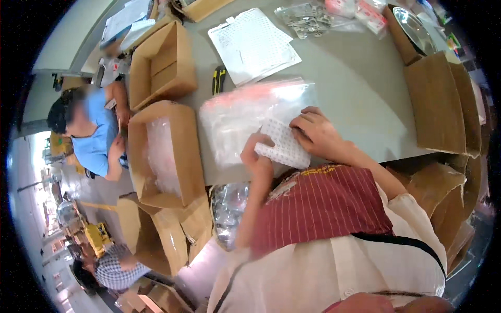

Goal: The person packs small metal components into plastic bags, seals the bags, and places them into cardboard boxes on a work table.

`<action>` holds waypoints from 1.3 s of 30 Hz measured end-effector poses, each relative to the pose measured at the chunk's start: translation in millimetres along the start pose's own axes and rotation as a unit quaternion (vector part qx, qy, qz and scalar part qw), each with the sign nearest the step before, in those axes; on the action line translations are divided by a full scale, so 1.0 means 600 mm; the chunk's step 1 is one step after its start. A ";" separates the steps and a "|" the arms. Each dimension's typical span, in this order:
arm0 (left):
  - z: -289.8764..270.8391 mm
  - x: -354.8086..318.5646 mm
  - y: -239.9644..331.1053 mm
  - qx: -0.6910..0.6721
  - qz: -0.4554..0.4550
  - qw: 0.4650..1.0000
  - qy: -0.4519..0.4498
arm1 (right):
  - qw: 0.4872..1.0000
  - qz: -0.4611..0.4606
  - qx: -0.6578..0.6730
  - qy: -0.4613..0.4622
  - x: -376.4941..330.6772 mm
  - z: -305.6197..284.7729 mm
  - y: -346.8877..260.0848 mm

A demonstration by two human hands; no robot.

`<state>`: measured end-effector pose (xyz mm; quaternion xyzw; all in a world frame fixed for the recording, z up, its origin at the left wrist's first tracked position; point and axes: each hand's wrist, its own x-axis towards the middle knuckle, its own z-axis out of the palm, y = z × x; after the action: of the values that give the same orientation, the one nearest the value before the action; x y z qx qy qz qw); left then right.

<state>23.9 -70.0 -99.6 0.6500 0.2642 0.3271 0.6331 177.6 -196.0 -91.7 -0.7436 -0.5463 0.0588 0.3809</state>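
Observation:
A white sheet point(284, 142) printed with rows of small marks, like a sheet of labels, is held close to my body at the near edge of the table. My left hand point(258, 154) is closed on the sheet's left edge, thumb and fingers pinching it. At the right edge of the sheet, my right hand point(317, 134) has its fingers bent over it and grips it too. Under and beyond the hands lies a stack of clear plastic zip bags point(229, 122) with red top strips.
A yellow and black box cutter point(218, 80) lies by papers on a clipboard point(250, 44). Bagged metal parts point(308, 20) sit at the back. Open cartons line the left point(166, 156) and right point(436, 104). Two people work at the left, one in a blue shirt point(99, 138).

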 end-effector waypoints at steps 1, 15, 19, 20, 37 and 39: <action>0.000 -0.002 0.000 0.001 -0.004 1.000 0.004 | 1.000 0.002 -0.002 0.006 -0.005 0.002 0.004; -0.006 -0.011 -0.015 -0.020 0.027 0.999 0.013 | 0.980 0.123 0.146 -0.049 0.014 -0.016 0.005; -0.010 -0.012 -0.017 -0.006 0.044 0.999 0.016 | 0.985 0.112 0.121 -0.051 0.016 -0.005 0.008; -0.014 -0.013 -0.018 0.001 0.047 0.999 0.027 | 0.985 0.111 0.120 -0.050 0.016 0.001 0.015; -0.085 -0.018 -0.015 -0.064 0.031 0.976 0.208 | 0.960 -0.198 -0.170 -0.100 -0.066 -0.013 0.153; -0.082 -0.023 -0.017 -0.048 -0.004 0.976 0.214 | 0.970 -0.165 -0.155 -0.085 -0.087 -0.055 0.178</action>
<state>-21.2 -47.8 -111.8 0.5327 0.3806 0.4681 0.5935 255.3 -269.5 -153.1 -0.6858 -0.6941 -0.0272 0.2173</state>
